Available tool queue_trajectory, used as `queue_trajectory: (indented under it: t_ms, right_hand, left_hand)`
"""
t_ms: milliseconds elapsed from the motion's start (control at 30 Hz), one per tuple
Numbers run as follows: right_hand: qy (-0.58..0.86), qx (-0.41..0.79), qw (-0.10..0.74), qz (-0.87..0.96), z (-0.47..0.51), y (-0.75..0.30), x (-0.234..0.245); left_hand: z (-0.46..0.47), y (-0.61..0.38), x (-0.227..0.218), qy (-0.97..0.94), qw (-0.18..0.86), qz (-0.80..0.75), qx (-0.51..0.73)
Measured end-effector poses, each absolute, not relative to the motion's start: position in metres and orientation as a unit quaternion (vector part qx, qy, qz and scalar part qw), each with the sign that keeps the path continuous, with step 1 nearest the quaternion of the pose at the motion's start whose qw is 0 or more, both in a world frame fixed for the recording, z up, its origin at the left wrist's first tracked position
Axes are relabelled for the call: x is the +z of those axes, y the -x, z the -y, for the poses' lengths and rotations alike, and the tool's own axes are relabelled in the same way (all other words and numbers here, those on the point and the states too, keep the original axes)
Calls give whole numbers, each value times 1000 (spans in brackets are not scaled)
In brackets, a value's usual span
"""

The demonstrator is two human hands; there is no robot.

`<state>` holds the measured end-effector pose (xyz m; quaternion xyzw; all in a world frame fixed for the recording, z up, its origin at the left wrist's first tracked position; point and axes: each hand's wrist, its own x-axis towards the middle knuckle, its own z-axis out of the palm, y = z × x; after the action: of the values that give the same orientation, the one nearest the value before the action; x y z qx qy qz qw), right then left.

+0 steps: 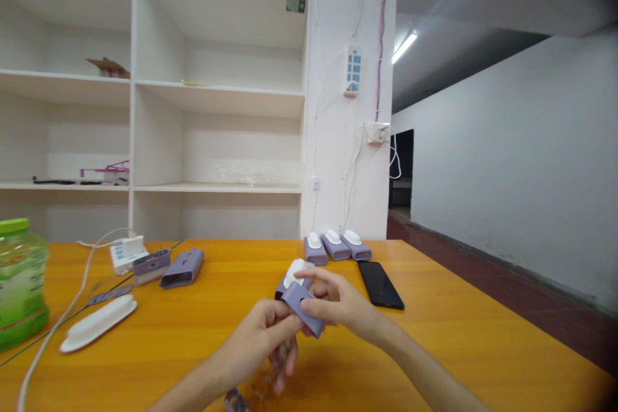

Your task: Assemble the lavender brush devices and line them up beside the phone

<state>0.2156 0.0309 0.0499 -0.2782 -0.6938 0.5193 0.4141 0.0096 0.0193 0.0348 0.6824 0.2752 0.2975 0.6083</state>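
Observation:
Near the middle of the table, a purple plastic casing is tilted between both hands. My left hand pinches its lower left side, thumb on top, with the other fingers curled underneath. My right hand grips it from the right, thumb on its face by a small dark hole. Right behind is another purple part with a white oval piece on it, and my right index finger reaches over to this piece. I cannot tell whether that part is joined to the casing. Below my left hand lies a small purple part, cut by the frame's edge.
Several purple casings with white ovals stand at the back, beside a black phone. To the left are a purple sleeve, a purple frame, a long white piece, a power strip with a cable and a green-lidded jar.

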Motion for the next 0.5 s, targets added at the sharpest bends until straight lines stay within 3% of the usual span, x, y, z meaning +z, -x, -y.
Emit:
queue_trajectory:
  t_ms: [67, 200, 400, 500]
  right_hand:
    - [298, 524, 389, 697, -35, -222, 52]
    - [326, 541, 435, 641, -40, -235, 58]
    - [323, 593, 497, 545, -54, -260, 57]
    - [322, 603, 509, 523, -62, -270, 52]
  left_hand:
    - [-20, -8, 40, -693, 604, -277, 280]
    - [-30, 8, 55, -719, 543, -318, 294]
    - [-59, 42, 42, -860, 93, -370, 338]
    - [-72, 46, 22, -898, 48, -348, 264]
